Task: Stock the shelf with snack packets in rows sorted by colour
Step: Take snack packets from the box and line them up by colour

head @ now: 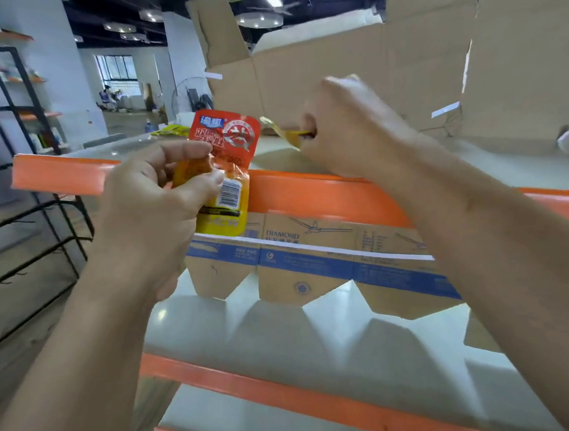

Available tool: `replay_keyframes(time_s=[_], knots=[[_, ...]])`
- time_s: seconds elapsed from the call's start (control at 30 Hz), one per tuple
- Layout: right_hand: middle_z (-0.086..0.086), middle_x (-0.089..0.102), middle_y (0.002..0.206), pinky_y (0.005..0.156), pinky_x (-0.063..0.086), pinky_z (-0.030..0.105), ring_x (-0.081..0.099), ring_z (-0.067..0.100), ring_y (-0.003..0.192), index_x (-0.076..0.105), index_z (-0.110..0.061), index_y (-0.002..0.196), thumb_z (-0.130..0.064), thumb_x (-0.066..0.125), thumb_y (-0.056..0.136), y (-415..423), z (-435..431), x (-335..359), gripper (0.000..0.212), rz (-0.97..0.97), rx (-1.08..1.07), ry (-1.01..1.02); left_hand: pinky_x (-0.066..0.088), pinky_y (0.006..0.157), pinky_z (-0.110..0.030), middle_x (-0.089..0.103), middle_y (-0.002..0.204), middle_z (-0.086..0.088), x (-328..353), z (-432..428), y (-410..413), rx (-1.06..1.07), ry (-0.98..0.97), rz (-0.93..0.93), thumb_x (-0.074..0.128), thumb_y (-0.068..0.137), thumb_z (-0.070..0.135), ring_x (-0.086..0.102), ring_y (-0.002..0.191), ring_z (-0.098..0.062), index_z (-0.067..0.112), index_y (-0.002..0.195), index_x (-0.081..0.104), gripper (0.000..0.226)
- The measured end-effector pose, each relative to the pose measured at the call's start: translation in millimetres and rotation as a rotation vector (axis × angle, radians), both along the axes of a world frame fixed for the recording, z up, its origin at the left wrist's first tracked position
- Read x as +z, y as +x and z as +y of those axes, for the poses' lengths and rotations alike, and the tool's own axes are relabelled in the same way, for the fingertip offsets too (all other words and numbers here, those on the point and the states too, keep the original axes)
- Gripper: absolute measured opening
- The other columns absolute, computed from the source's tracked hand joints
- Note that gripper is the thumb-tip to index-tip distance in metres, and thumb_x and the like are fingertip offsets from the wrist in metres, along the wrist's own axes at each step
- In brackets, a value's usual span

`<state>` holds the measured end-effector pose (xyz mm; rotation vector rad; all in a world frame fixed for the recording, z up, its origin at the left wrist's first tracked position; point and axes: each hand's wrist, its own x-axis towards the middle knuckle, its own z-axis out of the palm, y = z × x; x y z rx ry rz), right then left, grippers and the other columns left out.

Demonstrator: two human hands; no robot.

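Left grip (157, 202) clamps glossy red-and-yellow packets (228, 152) (crinkled film); right grip (347, 126) pinches a thin yellow packet (282, 132).

Red-orange snack packet (230, 142): thin plastic film, glossy, crinkled, with a clear window lower down and a printed paper-white barcode patch. Yellow packet (285, 134): shiny, foil-like film. Shelf beams (308, 194) looked like orange-painted metal, smooth, semi-gloss. Shelf board (315, 329) was pale grey, smooth, and reflected the ceiling lights. Flattened carton (312, 263): brown cardboard, matt, with a printed blue band. Big boxes (335, 80) behind: plain matt cardboard, torn edges. Side rack (24, 113): black metal, matt.
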<state>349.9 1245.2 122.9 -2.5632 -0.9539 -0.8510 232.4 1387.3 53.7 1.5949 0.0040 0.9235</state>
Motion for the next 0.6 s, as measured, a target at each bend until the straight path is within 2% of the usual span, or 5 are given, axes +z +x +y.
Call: replay_keyframes(time_s=[0.1, 0.2, 0.33, 0.47, 0.6], knots=[[0.009, 0.056, 0.074, 0.072, 0.037, 0.036, 0.049, 0.029, 0.078, 0.058, -0.008, 0.071, -0.015, 0.054, 0.082, -19.6, -28.2, -13.4, 0.014, -0.166, 0.016, 0.229, 0.058, 0.074, -0.055, 0.068, 0.091, -0.001, -17.1, -12.1, -3.3, -0.02, -0.082, -0.001, 0.071, 0.078, 0.004, 0.068, 0.089, -0.037, 0.031, 0.085, 0.06, 0.03], [0.006, 0.06, 0.071, 0.073, 0.042, 0.039, 0.056, 0.028, 0.073, 0.06, -0.008, 0.078, -0.021, 0.051, 0.084, -56.2, -55.2, -31.9, 0.017, -0.199, 0.085, 0.481, 0.057, 0.052, -0.041, 0.066, 0.076, 0.009, -41.1, -33.6, -7.9, -0.067, -0.14, -0.006, 0.067, 0.072, 0.002, 0.066, 0.066, -0.021, 0.031, 0.089, 0.052, 0.038], [-0.002, 0.061, 0.082, 0.064, 0.049, 0.041, 0.06, 0.019, 0.064, 0.051, -0.019, 0.083, -0.035, 0.052, 0.079, -79.7, -93.6, -85.1, 0.017, 0.051, 0.107, 0.667, 0.056, 0.054, -0.057, 0.065, 0.078, 0.007, -82.4, -65.1, -12.7, -0.176, -0.223, 0.04, 0.069, 0.06, 0.004, 0.065, 0.067, -0.031, 0.032, 0.102, 0.046, 0.055], [-0.003, 0.054, 0.048, 0.045, 0.032, 0.019, 0.038, 0.003, 0.046, 0.05, -0.011, 0.064, -0.012, 0.066, 0.063, -100.8, -132.1, -147.4, 0.015, 0.451, 0.099, 1.002, 0.054, 0.059, -0.043, 0.066, 0.077, 0.007, -121.1, -96.6, -8.8, -0.309, -0.354, 0.161, 0.072, 0.047, 0.012, 0.061, 0.071, -0.019, 0.045, 0.093, 0.052, 0.06], [-0.002, 0.066, 0.056, 0.049, 0.041, 0.02, 0.055, 0.007, 0.049, 0.057, -0.026, 0.054, -0.002, 0.068, 0.061, -104.7, -165.7, -189.7, 0.027, 0.767, 0.098, 1.296, 0.054, 0.063, -0.046, 0.072, 0.089, -0.004, -143.3, -132.9, -3.2, -0.406, -0.401, 0.341, 0.066, 0.055, -0.002, 0.064, 0.077, -0.028, 0.041, 0.097, 0.054, 0.061]])
